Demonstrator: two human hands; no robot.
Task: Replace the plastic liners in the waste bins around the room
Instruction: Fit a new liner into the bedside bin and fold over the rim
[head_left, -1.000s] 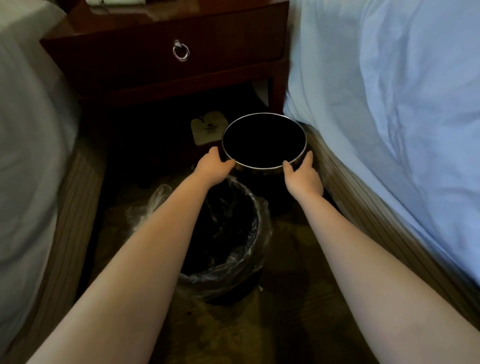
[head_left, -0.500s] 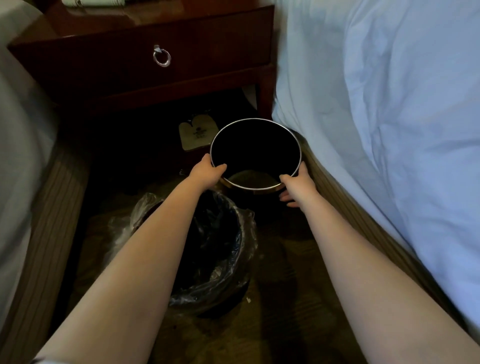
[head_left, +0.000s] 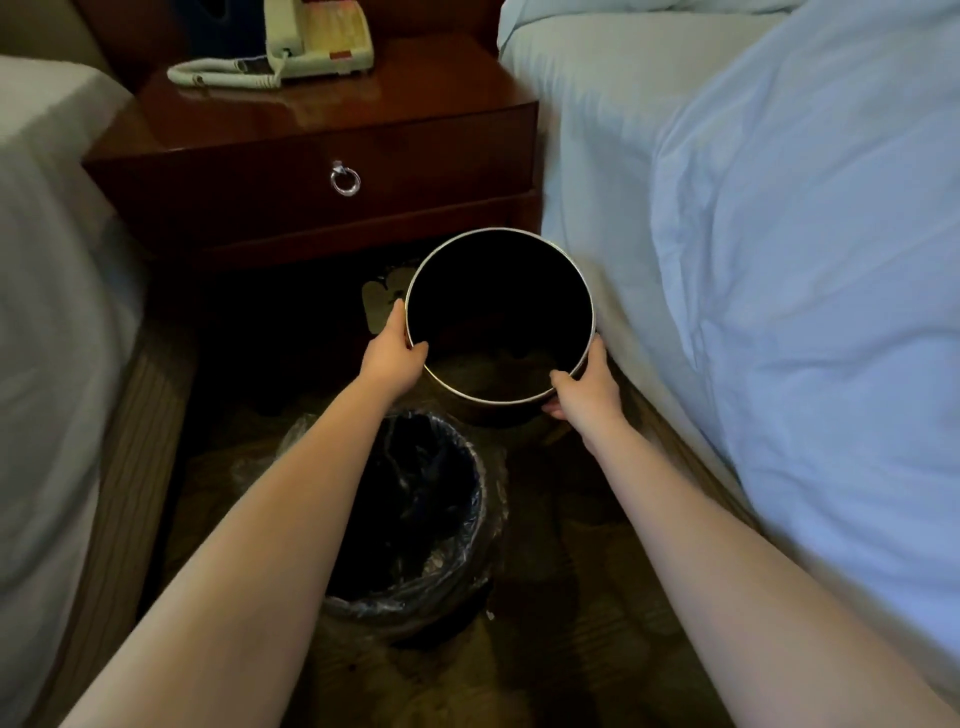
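Observation:
A round dark bin with a shiny metal rim (head_left: 470, 396), no liner in it, is tilted toward me just in front of the nightstand. My left hand (head_left: 392, 353) grips its left rim, thumb over the edge. My right hand (head_left: 584, 389) grips the right rim, fingers curled under the side. Nearer to me on the carpet stands a second bin (head_left: 415, 519) lined with a clear, crinkled plastic liner (head_left: 467, 551) folded over its rim. My left forearm crosses over that bin's left side.
A dark wooden nightstand (head_left: 311, 156) with a ring-pull drawer carries a beige telephone (head_left: 311, 41). Beds with light sheets flank the narrow carpeted aisle, right bed (head_left: 779, 260) and left bed (head_left: 47, 260). A pale tag (head_left: 382, 299) lies under the nightstand.
Both hands have kept their hold and raised the unlined bin, tipping its opening more toward me. The view has lifted, bringing the nightstand top and telephone into sight.

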